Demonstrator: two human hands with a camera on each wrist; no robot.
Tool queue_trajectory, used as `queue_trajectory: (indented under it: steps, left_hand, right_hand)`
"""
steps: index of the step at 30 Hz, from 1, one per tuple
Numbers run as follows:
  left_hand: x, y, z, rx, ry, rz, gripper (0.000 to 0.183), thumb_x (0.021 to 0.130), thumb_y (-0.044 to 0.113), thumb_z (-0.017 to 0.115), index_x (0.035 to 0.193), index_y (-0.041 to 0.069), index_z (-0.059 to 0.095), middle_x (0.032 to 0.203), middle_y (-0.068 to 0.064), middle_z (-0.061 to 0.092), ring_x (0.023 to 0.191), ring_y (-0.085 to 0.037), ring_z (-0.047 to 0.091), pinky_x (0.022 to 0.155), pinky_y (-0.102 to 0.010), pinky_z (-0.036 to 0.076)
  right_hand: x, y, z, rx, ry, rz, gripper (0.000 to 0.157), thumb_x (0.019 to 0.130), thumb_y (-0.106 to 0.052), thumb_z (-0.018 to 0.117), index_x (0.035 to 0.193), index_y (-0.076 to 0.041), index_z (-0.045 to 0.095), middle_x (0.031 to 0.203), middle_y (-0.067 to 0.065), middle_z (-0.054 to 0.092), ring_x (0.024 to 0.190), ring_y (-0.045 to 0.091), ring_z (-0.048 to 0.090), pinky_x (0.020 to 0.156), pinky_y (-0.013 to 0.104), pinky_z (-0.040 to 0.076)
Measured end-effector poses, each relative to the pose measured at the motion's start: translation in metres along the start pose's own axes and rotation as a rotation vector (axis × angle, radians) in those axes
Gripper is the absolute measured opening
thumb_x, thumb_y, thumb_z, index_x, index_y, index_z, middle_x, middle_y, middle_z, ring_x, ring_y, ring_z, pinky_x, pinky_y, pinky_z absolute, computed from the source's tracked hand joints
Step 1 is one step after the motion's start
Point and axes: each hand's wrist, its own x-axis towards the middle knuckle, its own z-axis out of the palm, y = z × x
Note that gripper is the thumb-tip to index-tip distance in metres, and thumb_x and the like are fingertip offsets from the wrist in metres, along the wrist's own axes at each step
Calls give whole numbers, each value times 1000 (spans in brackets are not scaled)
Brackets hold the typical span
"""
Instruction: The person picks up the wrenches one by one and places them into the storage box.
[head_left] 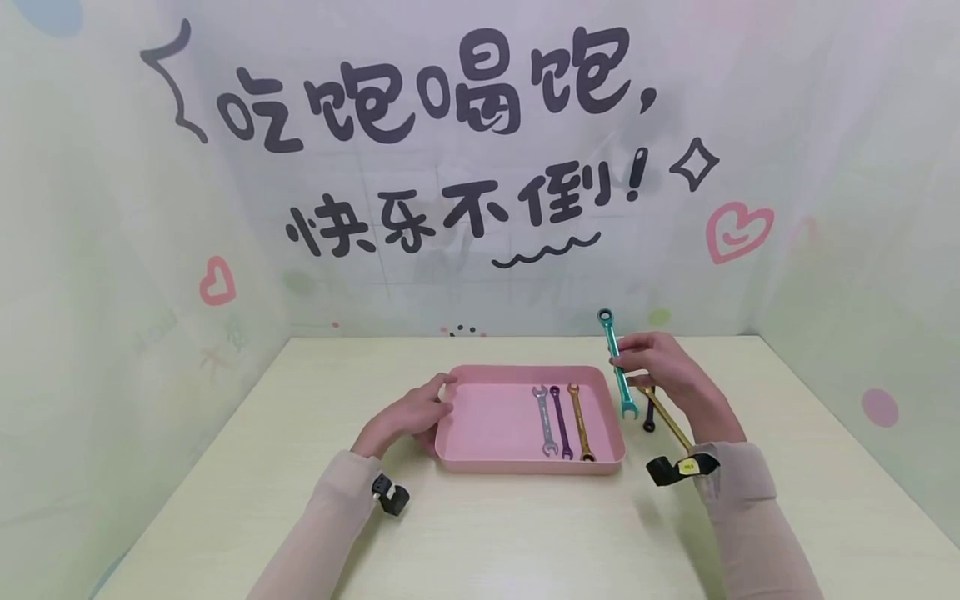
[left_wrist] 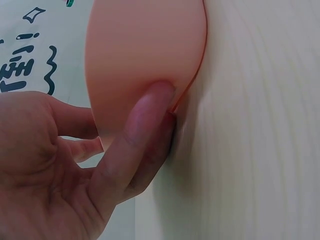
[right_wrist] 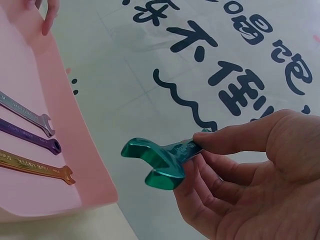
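Note:
In the head view my left hand [head_left: 415, 411] holds the left side of a pink tray [head_left: 487, 417]. The left wrist view shows the thumb [left_wrist: 145, 120] against the tray's outer wall and other fingers partly hidden behind it. My right hand [head_left: 663, 362] pinches a teal wrench [right_wrist: 182, 152] by its shaft, raised beside the tray's right edge, ring end up and open jaw end down. A silver wrench [head_left: 547, 425], a purple wrench [head_left: 562, 425] and a gold wrench [head_left: 577, 417] lie side by side in the tray's right half.
Under the right hand and wrist, a second gold wrench [head_left: 672, 423] and a dark purple wrench [head_left: 649, 418] are on the pale table [head_left: 510, 533], partly covered. A white printed sheet [head_left: 450, 292] rises behind the table, with more sheeting at both sides.

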Motion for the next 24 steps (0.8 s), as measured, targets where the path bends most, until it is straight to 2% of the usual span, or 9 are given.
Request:
queue_trajectory:
  steps: [5,12,16,24]
  left_hand:
    - [1,0,0,-1,2,-5,56,109,15,44,162,16,28,115,-21,64,66,-25,72,55,-36,64]
    - [2,-2,1,0,4,-8,56,109,16,44,162,17,27,116,-21,63,66,-25,72,55,-36,64]
    - [2,-3,1,-3,5,-4,56,109,16,44,162,17,27,115,-21,63,66,-25,72,55,-37,64]
    - [3,-4,1,-7,1,12,56,109,15,43,162,15,27,113,-21,63,65,-25,72,54,-38,64]
  right_hand:
    - [0,-2,1,8,0,5,40,103,-15,60,135,8,54,109,6,68,93,12,66,85,26,62]
    - [0,-3,4,31,-1,19,40,103,-13,60,136,9,52,115,12,68,94,12,66,82,23,63]
    - [0,-5,5,31,-2,17,39,103,-13,60,135,8,53,112,9,68,94,12,66,83,23,64]
    - [1,-4,6,27,0,7,39,103,-13,61,134,8,54,117,15,68,94,12,66,85,26,63]
